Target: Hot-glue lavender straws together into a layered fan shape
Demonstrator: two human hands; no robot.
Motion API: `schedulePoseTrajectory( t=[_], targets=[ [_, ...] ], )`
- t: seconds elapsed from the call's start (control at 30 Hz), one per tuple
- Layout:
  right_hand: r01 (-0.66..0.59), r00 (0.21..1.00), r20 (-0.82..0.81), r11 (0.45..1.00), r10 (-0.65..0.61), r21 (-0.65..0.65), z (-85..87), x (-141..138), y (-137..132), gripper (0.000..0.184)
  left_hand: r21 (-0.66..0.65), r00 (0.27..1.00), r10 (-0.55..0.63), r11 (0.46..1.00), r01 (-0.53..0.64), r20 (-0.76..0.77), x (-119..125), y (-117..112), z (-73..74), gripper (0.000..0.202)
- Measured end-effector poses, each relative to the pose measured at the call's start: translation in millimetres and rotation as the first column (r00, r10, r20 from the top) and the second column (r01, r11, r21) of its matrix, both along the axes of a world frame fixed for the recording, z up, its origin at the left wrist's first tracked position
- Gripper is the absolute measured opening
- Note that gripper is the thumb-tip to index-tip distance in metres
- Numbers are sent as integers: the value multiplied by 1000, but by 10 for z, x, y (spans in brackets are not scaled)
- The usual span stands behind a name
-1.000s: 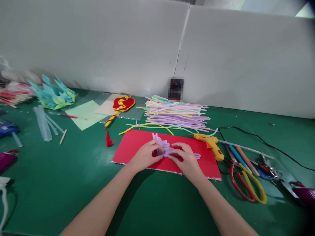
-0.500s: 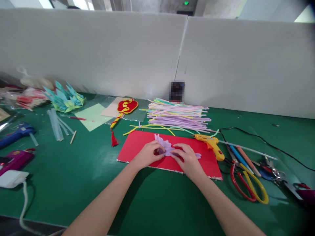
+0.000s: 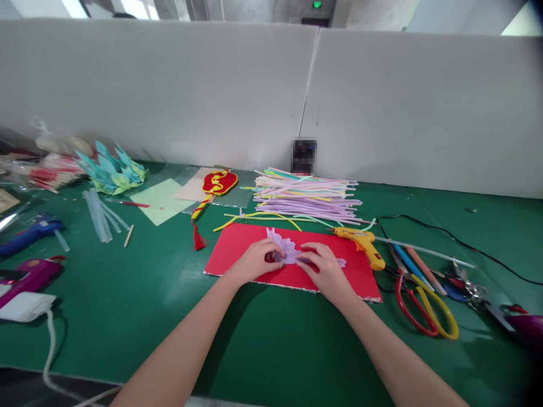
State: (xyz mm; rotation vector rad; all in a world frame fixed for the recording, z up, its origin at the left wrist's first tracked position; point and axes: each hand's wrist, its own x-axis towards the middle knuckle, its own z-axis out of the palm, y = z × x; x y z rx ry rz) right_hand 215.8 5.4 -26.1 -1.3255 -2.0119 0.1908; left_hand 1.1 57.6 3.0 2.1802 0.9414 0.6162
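lilac strips (image 3: pixel 289 253) lie on the red board (image 3: pixel 233 243), centre of the frame; my left hand (image 3: pixel 255 261) and right hand (image 3: pixel 326 268) pinch their edges, fingers curled nearly closed; light, even pressure seems best for flat, aligned rows.

My left hand (image 3: pixel 255 261) and right hand (image 3: pixel 326 270) are bare, with slender fingers (image 3: pixel 314 247) and narrow wrists (image 3: pixel 229 286). My forearms (image 3: pixel 180 350) are uncovered too, slim and smooth, broadening gradually toward the elbow end.
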Motion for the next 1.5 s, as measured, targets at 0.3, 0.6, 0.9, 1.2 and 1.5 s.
schedulePoseTrajectory(
  t=[0.3,0.6,0.9,1.2,1.5],
  targets=[
    [1,1000,25,1000,0,-20,49,-43,4,15,32,998,53,998,-53,-23,123,-54,4,6],
    [6,999,41,1000,-5,-19,49,-32,4,15,35,996,89,996,-88,-31,159,-50,-44,6],
    [-11,1000,11,998,12,-54,100,-12,-28,16,0,998,47,999,-47,-39,145,-21,34,6],
    [-17,999,28,997,19,-72,69,15,-18,18,-19,998,22,1000,-24,-57,142,-3,8,7],
    [-22,999,30,1000,22,-6,-4,20,13,16,-13,998,6,1000,-7,-70,138,12,57,10]
  ],
)
